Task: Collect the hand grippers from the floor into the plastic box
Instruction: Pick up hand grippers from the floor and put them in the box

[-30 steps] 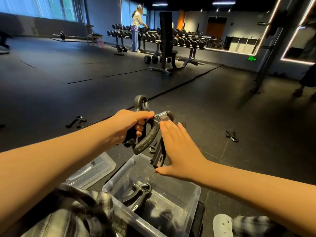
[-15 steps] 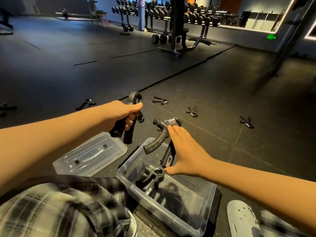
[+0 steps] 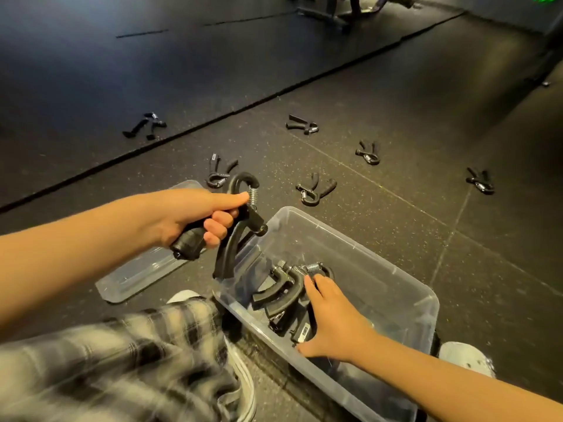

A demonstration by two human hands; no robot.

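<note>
Lid (image 3: 137, 272): flat on the floor (image 3: 396, 102), left of the box.
Left hand (image 3: 189, 214): grip clamped on a gripper (image 3: 228, 251) handle, over the box's left rim.
Box (image 3: 365, 260): right hand (image 3: 335, 324) inside, fingers on stowed grippers (image 3: 283, 287); cannot tell whether the grip is clamped.
Loose grippers (image 3: 313, 194): on the floor beyond the box's far rim, well spread.

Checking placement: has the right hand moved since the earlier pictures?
Yes: the right hand has gone down into the plastic box, below its rim.
</note>
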